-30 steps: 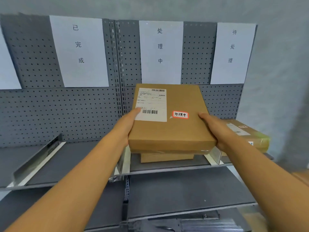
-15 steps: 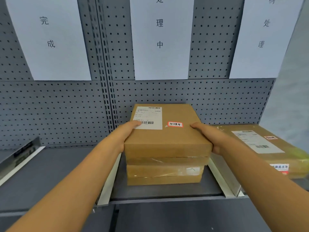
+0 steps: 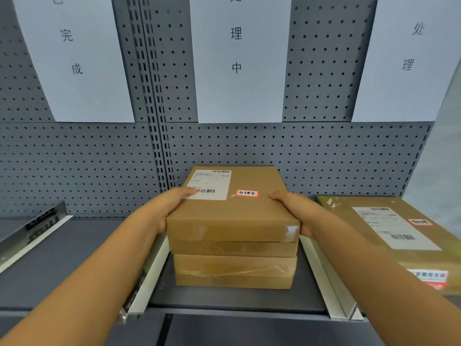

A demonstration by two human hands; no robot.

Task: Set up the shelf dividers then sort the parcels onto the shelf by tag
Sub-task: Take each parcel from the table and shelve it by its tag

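Note:
A flat brown parcel [image 3: 239, 211] with a white shipping label and a red-edged tag lies on top of another brown parcel [image 3: 234, 270] in the middle bay of the grey shelf [image 3: 74, 265]. My left hand [image 3: 164, 208] grips its left edge and my right hand [image 3: 296, 211] grips its right edge, thumbs on top. Two clear dividers with white bases bound this bay: the left divider [image 3: 147, 278] and the right divider [image 3: 326, 278]. A third divider [image 3: 32, 231] stands at the far left.
A larger parcel [image 3: 389, 236] with a label and red tags lies in the right bay. White paper signs [image 3: 239, 58] hang on the grey pegboard [image 3: 299, 158] above each bay. A lower shelf edge shows at the bottom.
The parcel came down onto the lower parcel and now rests on it. The view has moved closer to the shelf. Both hands still hold its sides.

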